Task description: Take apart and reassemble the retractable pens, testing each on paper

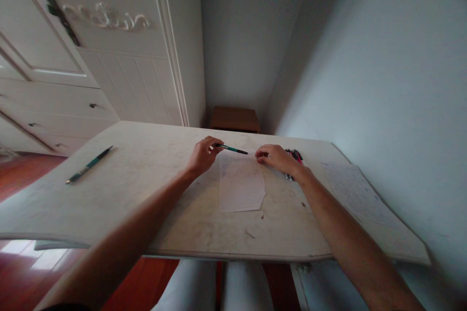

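Observation:
My left hand [203, 156] holds a dark green pen [234, 149] between thumb and fingers, its black end pointing right. A thin pale tip shows past that end, close to the fingers of my right hand [274, 156]. Those fingers are pinched together, and whatever they hold is too small to make out. Beneath both hands lies a sheet of lined paper [242, 189] with handwriting and a torn right edge. Partly hidden behind my right wrist is a bunch of several pens [298, 156], some black, one pinkish red.
Another green pen [89, 165] lies at the left of the white table [153, 165]. A written sheet [355, 189] is on the right, along the wall [383, 82]. White cabinets [131, 77] stand at the back left, a brown wooden piece [234, 117] behind the table.

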`<state>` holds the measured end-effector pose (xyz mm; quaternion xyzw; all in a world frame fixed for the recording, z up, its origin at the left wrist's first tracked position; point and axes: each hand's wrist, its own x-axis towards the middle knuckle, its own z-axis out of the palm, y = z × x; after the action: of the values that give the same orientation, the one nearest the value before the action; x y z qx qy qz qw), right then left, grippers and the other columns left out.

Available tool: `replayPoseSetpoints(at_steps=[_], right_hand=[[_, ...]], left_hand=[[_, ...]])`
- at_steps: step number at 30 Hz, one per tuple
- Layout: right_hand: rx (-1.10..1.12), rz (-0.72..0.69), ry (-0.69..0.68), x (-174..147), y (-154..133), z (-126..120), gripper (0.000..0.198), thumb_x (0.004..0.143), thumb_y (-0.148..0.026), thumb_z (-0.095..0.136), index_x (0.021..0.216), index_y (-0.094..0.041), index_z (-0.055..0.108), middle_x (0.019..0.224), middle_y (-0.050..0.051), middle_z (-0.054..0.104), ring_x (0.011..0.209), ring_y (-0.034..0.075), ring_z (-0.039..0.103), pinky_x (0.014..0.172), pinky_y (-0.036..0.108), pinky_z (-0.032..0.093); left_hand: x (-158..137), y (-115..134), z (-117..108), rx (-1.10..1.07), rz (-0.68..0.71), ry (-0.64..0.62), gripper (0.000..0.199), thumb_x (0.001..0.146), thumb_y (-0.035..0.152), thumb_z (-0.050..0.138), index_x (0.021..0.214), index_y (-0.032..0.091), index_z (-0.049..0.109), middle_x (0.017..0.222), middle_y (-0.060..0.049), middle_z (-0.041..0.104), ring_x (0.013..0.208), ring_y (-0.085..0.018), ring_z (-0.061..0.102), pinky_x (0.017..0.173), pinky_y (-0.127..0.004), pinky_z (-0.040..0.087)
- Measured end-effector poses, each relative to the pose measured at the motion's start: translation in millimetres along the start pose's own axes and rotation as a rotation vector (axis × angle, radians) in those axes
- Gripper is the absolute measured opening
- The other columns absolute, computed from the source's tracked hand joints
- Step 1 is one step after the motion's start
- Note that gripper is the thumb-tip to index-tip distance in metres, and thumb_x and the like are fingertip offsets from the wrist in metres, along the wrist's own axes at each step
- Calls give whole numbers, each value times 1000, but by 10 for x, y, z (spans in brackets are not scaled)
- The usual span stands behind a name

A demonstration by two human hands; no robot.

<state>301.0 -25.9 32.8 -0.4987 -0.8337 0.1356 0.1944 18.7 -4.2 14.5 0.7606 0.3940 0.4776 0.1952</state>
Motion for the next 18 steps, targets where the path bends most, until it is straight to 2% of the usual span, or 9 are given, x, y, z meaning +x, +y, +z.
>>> replayPoseSetpoints(at_steps=[10,14,18], right_hand=[[5,-34,101,18,-42,49,17,76,-5,61,85,-18,67,90,6,70,85,18,63,80,31,47],[76,-34,196,32,-75,86,20,78,-8,59,95,-18,65,91,6,69,82,16,63,75,29,48],[126,-73,214,29,-124,115,21,78,-11,59,98,-18,63,89,5,68,76,15,63,71,27,50]], left_hand=[[9,-11,4,-15,-25,24,12,81,25,64,88,18,70,85,-5,67,74,-15,62,65,-26,52],[13,-4,1,-22,-39,32,13,81,26,64,88,18,71,85,-5,68,74,-15,62,66,-27,52],[14,-1,3,-26,-40,36,13,81,28,64,87,18,71,85,-5,68,73,-15,62,65,-27,53]])
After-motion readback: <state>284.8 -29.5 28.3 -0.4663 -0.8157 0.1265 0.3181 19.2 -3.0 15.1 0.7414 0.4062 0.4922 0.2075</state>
